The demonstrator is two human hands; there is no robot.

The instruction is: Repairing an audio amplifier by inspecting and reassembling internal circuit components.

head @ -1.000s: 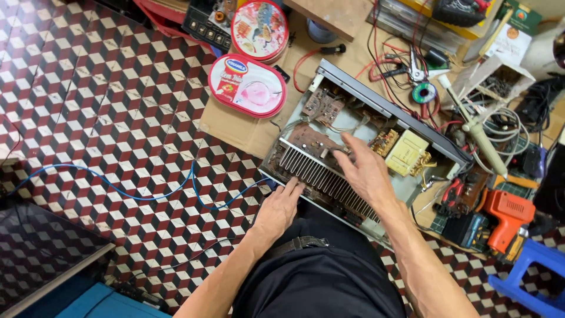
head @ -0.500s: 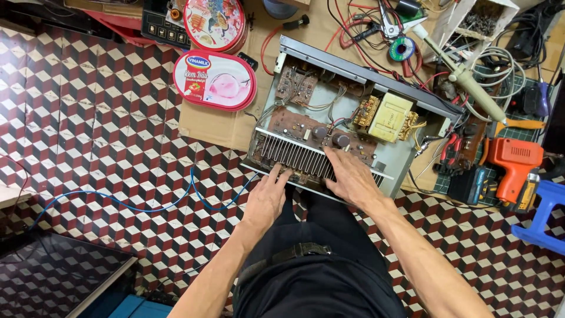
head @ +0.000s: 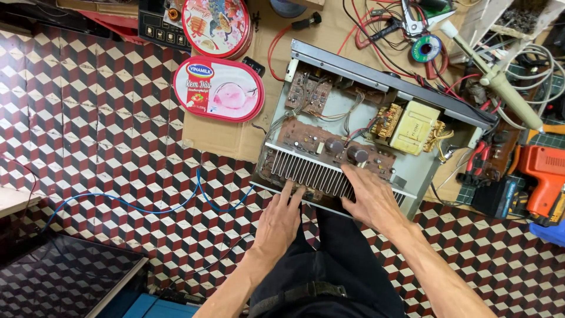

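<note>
The opened amplifier chassis (head: 365, 135) is sitting on cardboard (head: 223, 138) on the tiled floor (head: 88, 118), its near edge right under both grips; the left hand (head: 281, 219) is lying flat and unclenched on the heatsink fins (head: 312, 174), the right hand (head: 371, 197) is spreading released fingers just beside the brown circuit board (head: 329, 147), neither grasping anything. Risk as I judge it: fingertips are pressing near bare solder joints and capacitors, so a slip could be bending parts or scraping skin on the fins. Just beyond the grips, loose red wires (head: 365, 29) and a blue cable (head: 153, 206) could be snagging if the chassis shifts.

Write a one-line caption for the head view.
Both hands, left and right, rest on the heatsink edge of an opened amplifier on a tiled floor.
</note>
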